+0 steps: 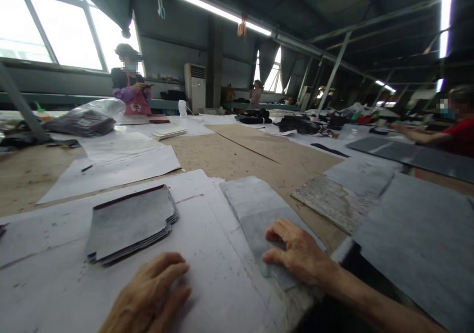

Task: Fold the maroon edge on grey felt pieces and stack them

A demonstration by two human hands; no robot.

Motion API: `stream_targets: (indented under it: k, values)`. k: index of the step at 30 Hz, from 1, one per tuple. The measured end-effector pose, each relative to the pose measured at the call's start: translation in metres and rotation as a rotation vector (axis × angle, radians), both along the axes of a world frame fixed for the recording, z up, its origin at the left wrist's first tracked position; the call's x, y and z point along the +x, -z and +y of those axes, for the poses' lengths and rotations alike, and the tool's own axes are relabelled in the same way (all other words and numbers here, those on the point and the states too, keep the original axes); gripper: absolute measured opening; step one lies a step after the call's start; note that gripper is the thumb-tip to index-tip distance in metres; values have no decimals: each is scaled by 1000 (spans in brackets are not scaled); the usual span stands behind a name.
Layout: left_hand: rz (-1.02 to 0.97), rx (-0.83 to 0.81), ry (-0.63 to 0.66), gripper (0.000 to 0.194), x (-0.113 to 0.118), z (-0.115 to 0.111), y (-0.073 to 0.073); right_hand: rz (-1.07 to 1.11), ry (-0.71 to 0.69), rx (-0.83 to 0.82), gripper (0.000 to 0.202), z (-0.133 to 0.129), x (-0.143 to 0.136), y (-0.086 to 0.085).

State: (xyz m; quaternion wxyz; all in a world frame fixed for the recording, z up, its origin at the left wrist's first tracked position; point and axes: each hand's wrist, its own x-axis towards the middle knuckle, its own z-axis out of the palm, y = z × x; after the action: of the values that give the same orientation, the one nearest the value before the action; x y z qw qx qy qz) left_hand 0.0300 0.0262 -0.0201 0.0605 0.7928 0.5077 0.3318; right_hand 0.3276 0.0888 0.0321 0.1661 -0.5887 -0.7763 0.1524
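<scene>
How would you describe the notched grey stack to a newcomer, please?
On the worktable, find the near white paper. On it, beyond the left hand, lies the grey stack, set apart by its dark far edge and notched corners.

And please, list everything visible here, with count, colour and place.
Notched material stack: one, grey, left foreground
White paper: several, white, foreground and left
Grey sheets: several, grey, front centre and right
Mottled board: one, greyish, right
Tan board: at least one, tan, centre
Bagged bundle: one, grey, back left
Air conditioner: one, white, back wall
Tube lights: several, white, ceiling
Windows: several, white, back
Other people: three, pink, pale and red clothing, background
Distant clutter: uncountable, mixed, back
Left hand: one, bare, over white paper
Right hand: one, bare, on grey sheets
</scene>
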Motion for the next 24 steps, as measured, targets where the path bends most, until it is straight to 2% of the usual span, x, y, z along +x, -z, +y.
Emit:
stream_targets:
  k: [4, 8, 16, 21, 24]
  values:
    - [14, -97, 136, 25, 55, 9, -19, 66, -63, 7, 10, 4, 0, 11]
    - [33, -140, 167, 27, 84, 17, -25, 119, -143, 36, 13, 9, 2, 16]
    - [142, -169, 250, 28, 110, 39, -28, 317, -108, -97, 21, 12, 9, 12]
    - [199, -215, 143, 28, 121, 51, -28, 493, -34, -235, 26, 19, 18, 10]
    - [198, -256, 118, 27, 123, 54, -27, 608, 43, -288, 30, 29, 37, -4]
